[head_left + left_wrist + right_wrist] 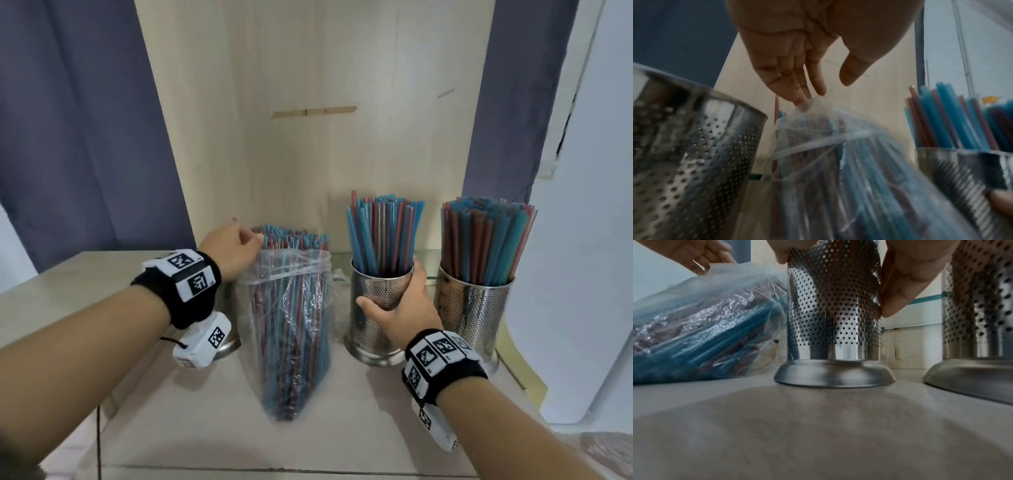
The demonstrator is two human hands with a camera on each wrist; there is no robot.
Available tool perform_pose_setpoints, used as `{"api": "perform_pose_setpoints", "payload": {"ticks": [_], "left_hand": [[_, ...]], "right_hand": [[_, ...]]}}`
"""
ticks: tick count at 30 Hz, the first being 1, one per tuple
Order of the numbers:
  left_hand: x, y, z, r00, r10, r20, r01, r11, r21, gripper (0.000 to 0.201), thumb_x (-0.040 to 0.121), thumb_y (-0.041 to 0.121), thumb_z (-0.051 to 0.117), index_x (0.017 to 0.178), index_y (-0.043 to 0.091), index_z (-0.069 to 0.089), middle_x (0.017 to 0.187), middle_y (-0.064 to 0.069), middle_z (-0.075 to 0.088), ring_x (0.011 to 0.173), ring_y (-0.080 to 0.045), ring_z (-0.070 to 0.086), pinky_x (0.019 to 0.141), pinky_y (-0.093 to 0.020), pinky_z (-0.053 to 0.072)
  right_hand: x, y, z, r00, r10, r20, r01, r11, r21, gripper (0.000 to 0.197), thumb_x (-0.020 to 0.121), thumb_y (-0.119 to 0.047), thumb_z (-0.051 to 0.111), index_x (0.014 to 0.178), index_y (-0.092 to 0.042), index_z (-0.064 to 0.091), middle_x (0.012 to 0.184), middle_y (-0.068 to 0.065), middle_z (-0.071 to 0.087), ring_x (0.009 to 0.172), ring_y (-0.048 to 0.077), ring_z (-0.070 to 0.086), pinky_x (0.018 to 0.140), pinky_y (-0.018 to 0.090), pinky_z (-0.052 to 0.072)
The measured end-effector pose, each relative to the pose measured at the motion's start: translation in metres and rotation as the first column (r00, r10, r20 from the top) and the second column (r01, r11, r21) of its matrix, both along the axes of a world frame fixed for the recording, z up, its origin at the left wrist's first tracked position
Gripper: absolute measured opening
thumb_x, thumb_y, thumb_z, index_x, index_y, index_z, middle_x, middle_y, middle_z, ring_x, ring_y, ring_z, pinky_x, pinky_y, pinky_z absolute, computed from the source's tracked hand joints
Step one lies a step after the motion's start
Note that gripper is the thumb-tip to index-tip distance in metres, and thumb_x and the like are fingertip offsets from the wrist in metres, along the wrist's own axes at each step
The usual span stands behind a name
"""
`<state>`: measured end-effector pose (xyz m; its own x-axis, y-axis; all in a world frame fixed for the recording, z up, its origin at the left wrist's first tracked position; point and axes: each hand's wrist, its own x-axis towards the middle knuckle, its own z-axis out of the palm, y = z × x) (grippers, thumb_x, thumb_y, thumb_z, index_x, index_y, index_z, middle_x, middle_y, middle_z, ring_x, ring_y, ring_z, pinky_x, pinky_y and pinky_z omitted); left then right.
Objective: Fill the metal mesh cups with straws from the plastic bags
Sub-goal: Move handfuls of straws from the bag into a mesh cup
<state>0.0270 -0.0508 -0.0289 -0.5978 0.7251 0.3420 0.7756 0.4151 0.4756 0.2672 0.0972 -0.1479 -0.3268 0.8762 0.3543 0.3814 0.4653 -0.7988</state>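
Observation:
A clear plastic bag point(291, 329) packed with blue and red straws stands leaning on the counter. My left hand point(251, 241) is at the bag's top left; in the left wrist view its straight fingertips point(807, 97) touch the bag's rim point(818, 104), thumb apart. My right hand point(394, 298) grips the middle metal mesh cup point(376, 329), which is partly filled with straws point(383, 233); the thumb point(898, 293) and fingers press its perforated wall point(834, 308). The right mesh cup point(472, 318) is packed with straws. A third mesh cup point(694, 146) stands left of the bag, mostly hidden behind my left wrist.
All stand on a pale counter point(239, 428) against a light wooden back panel point(308, 154). Grey curtains point(85, 137) hang on both sides. A white appliance surface point(589, 274) rises at the right. Bare counter lies in front of the bag and cups.

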Motion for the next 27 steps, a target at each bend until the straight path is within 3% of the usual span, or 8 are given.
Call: {"api": "perform_pose_setpoints", "payload": {"ticks": [4,8,12,16,19,21,23,27], "left_hand": [[0.003,0.008,-0.018,0.991,0.037,-0.125,-0.050,0.993,-0.103,0.033,0.102,0.037,0.037,0.087,0.013,0.054,0.085,-0.008,0.062,0.084,-0.029,0.058,0.072,-0.033,0.042],[0.003,0.010,-0.036,0.990,0.102,-0.101,-0.111,0.991,-0.081,0.032,0.095,0.045,0.051,0.087,0.015,0.058,0.082,-0.005,0.067,0.079,-0.023,0.063,0.070,-0.032,0.049],[0.006,0.013,-0.045,0.984,0.153,-0.088,-0.159,0.985,-0.069,0.061,0.089,0.051,0.059,0.124,0.003,0.046,0.116,-0.015,0.059,0.100,-0.031,0.061,0.077,-0.035,0.047],[0.013,0.019,-0.046,0.980,0.186,-0.073,-0.190,0.981,-0.045,0.078,0.086,0.059,0.059,0.130,-0.002,0.037,0.126,-0.020,0.051,0.107,-0.036,0.059,0.079,-0.038,0.048],[0.010,0.027,-0.041,0.968,0.252,0.007,-0.250,0.964,-0.094,0.080,0.086,0.070,0.047,0.116,-0.004,0.049,0.097,-0.017,0.063,0.077,-0.030,0.063,0.056,-0.029,0.044],[0.009,0.032,-0.037,0.972,0.229,-0.050,-0.235,0.955,-0.184,0.071,0.092,0.068,0.037,0.083,0.001,0.058,0.067,-0.009,0.057,0.056,-0.023,0.055,0.046,-0.026,0.035],[0.009,0.036,-0.031,0.974,0.203,-0.103,-0.224,0.938,-0.266,0.070,0.094,0.066,0.034,0.063,0.006,0.052,0.057,-0.006,0.050,0.051,-0.020,0.049,0.046,-0.027,0.034],[0.006,0.044,-0.027,0.983,0.166,-0.076,-0.183,0.907,-0.379,0.068,0.090,0.071,0.038,0.057,0.013,0.046,0.056,-0.003,0.047,0.052,-0.019,0.047,0.055,-0.028,0.038]], "right_hand": [[0.000,0.000,0.000,1.000,0.004,0.002,-0.004,1.000,0.002,0.122,0.063,-0.053,0.085,0.153,-0.026,0.007,0.149,0.005,0.043,0.132,0.024,0.048,0.112,0.042,0.040],[0.000,0.003,-0.002,1.000,0.006,-0.004,-0.006,1.000,0.008,0.121,0.062,-0.055,0.084,0.152,-0.029,0.008,0.149,0.003,0.043,0.132,0.023,0.048,0.111,0.043,0.041],[0.000,0.003,-0.002,1.000,0.004,-0.008,-0.004,1.000,0.019,0.122,0.063,-0.054,0.085,0.153,-0.026,0.007,0.150,0.004,0.043,0.133,0.023,0.047,0.112,0.042,0.040],[0.000,0.003,-0.003,1.000,0.005,-0.006,-0.005,1.000,0.023,0.122,0.063,-0.054,0.085,0.153,-0.026,0.008,0.149,0.004,0.043,0.132,0.023,0.048,0.111,0.041,0.041],[0.000,0.004,-0.002,1.000,0.003,-0.005,-0.003,1.000,0.020,0.121,0.064,-0.054,0.084,0.153,-0.026,0.008,0.149,0.003,0.042,0.133,0.023,0.047,0.111,0.041,0.041],[0.000,0.004,-0.002,1.000,0.001,-0.006,-0.001,1.000,0.015,0.122,0.063,-0.054,0.084,0.154,-0.026,0.008,0.149,0.003,0.042,0.133,0.023,0.046,0.111,0.041,0.040],[-0.001,0.004,-0.002,1.000,0.004,-0.007,-0.004,1.000,0.007,0.122,0.062,-0.054,0.085,0.153,-0.027,0.008,0.149,0.002,0.042,0.133,0.023,0.046,0.111,0.042,0.040],[-0.001,0.004,-0.002,1.000,0.000,-0.003,0.000,1.000,0.012,0.122,0.062,-0.055,0.085,0.153,-0.029,0.009,0.149,0.003,0.042,0.133,0.023,0.047,0.111,0.042,0.041]]}}
